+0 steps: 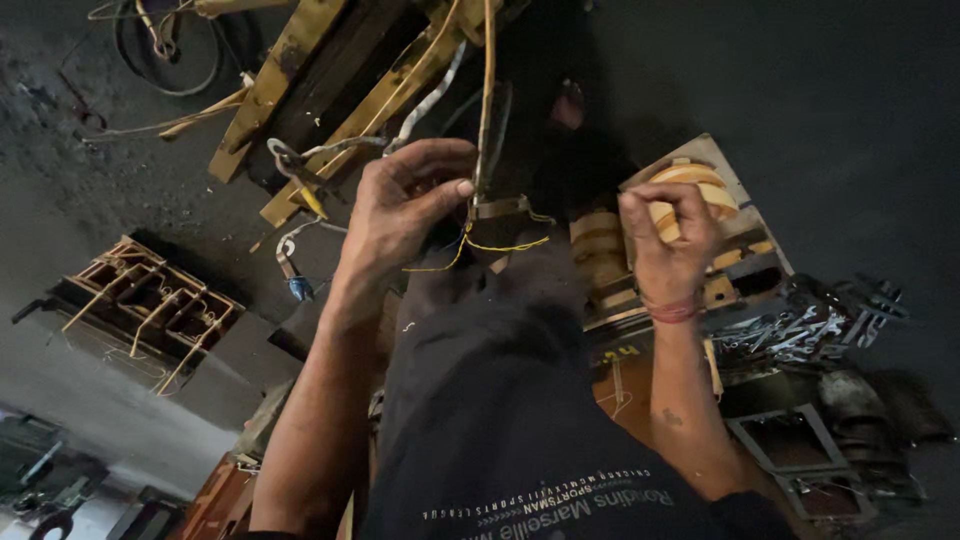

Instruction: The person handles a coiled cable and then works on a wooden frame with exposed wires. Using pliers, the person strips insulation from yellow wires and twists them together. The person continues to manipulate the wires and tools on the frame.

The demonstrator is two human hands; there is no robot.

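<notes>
At the far left we are seeing a dark rack [150, 310] strung with yellowish strips, lying on the grey floor [60, 180] well apart from our hands. Above it, a coil of dark cable [165, 60] is resting beside a yellow metal frame [300, 90] that is running diagonally toward the top centre.

Moving right, we are holding our left hand [405, 205] curled, with thumb and forefinger pressed together around a thin upright strip [487, 120], pinching it just above a small metal clamp [500, 208]. Fine yellow wires [480, 247] are trailing out below that pinch, touching the clamp. A white-wrapped lead [425, 105] is passing just behind our knuckles.

Between our arms, our dark clothing is filling the lower middle of the view.

Further right, we are closing our right hand [665, 240] into a fist over a yellow-taped coil [700, 185], fingers wrapped across its front face; the coil is sitting in a pale metal core [720, 250]. A red thread band [672, 310] is circling that wrist.

At the far right, a heap of wrenches [810, 325] is lying near the core.
</notes>
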